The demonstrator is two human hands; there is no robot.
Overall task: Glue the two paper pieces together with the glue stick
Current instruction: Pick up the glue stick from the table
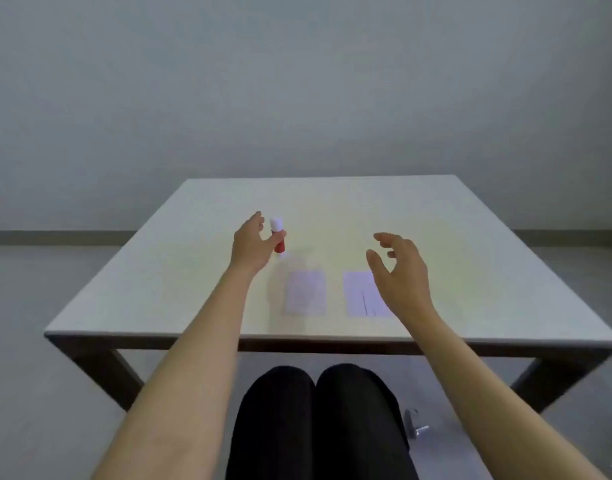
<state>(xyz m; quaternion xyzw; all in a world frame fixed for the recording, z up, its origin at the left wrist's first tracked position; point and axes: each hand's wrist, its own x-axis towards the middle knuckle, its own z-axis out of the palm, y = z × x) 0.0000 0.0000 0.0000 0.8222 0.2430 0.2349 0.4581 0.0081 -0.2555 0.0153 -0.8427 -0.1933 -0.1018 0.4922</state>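
Observation:
A red glue stick with a white cap stands upright on the table, left of centre. My left hand is right beside it with fingers spread; the thumb crosses in front of the stick's middle, and the fingers do not close around it. Two small white paper pieces lie flat side by side nearer to me: the left paper and the right paper, which has a thin dark line on it. My right hand hovers open above the right paper's right edge, fingers curled loosely, holding nothing.
The pale table ends in a front edge close to my knees in black trousers. A plain grey wall stands behind the table. A small metal part sits low beside my right leg.

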